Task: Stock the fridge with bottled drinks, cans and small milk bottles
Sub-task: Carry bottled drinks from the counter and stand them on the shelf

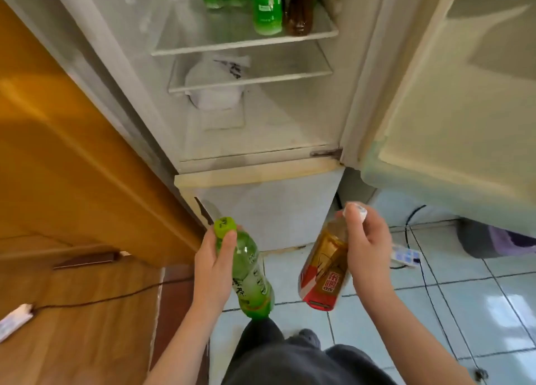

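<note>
The left hand (213,264) grips a green bottle (249,271) near its cap; the right hand (364,248) grips a red-and-gold labelled bottle (324,267) by the neck. Both bottles hang low and near, in front of the open fridge (261,152). Far above, the upper shelf (246,44) already carries bottles at its right end. Risk: held high on the neck, a bottle may swing and topple those standing bottles.
</note>
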Action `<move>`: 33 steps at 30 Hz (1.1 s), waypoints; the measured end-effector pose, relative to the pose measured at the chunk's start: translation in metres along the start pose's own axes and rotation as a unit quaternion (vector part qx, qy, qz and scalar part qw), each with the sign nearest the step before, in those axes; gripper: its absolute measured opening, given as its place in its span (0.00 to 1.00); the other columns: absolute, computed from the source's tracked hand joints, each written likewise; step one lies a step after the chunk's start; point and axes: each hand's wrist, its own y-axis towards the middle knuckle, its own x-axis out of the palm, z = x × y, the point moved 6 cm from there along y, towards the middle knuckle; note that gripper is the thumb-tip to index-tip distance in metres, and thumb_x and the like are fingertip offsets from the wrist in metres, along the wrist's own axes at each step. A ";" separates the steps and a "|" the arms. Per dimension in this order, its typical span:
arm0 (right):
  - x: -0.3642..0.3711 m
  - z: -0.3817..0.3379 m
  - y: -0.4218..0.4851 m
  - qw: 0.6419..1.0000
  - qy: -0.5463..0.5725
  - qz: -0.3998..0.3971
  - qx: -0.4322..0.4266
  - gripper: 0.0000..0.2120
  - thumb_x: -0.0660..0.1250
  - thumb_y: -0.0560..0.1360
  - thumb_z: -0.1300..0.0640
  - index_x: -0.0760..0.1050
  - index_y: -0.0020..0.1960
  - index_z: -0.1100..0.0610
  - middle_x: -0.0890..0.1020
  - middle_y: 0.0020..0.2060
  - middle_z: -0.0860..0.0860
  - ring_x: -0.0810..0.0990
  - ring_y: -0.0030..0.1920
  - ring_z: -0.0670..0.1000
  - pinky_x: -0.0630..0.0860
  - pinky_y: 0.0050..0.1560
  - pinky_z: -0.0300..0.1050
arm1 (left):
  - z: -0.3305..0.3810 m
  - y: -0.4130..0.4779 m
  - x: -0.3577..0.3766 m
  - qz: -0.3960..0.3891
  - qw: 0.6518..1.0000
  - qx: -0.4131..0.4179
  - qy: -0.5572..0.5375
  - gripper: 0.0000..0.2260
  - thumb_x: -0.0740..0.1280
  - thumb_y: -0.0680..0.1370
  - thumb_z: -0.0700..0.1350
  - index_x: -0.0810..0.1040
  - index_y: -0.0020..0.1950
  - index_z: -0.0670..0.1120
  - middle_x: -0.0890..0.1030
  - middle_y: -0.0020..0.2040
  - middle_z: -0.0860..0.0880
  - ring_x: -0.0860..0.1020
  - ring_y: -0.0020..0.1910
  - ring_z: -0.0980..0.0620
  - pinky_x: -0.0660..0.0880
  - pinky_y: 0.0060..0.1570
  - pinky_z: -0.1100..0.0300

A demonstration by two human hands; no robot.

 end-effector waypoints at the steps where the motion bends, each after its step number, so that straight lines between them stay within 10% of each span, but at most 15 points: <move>1: 0.014 -0.002 0.012 1.000 0.002 -0.013 0.005 0.10 0.60 0.79 0.49 0.77 0.48 0.53 0.82 0.37 0.40 0.80 0.38 0.40 0.74 0.34 0.32 | -0.002 0.011 -0.004 0.012 1.000 -0.004 -0.004 0.11 0.61 0.78 0.55 0.78 0.52 0.50 0.81 0.45 0.60 0.78 0.44 0.64 0.71 0.40 0.75; 29: 0.221 -0.271 0.232 0.938 0.069 -0.035 -0.339 0.14 0.59 0.76 0.48 0.77 0.46 0.57 0.79 0.40 0.47 0.77 0.42 0.45 0.72 0.44 0.38 | 0.259 0.364 -0.019 -0.023 0.952 0.279 -0.126 0.08 0.62 0.74 0.59 0.79 0.46 0.58 0.82 0.44 0.52 0.80 0.43 0.52 0.77 0.43 0.54; 33: 0.251 -0.299 0.247 0.922 0.057 -0.036 -0.381 0.11 0.60 0.76 0.49 0.76 0.47 0.55 0.79 0.40 0.44 0.77 0.43 0.41 0.71 0.45 0.33 | 0.279 0.378 -0.020 0.000 0.947 0.304 -0.103 0.07 0.62 0.75 0.59 0.78 0.45 0.59 0.81 0.41 0.57 0.79 0.41 0.59 0.75 0.42 0.64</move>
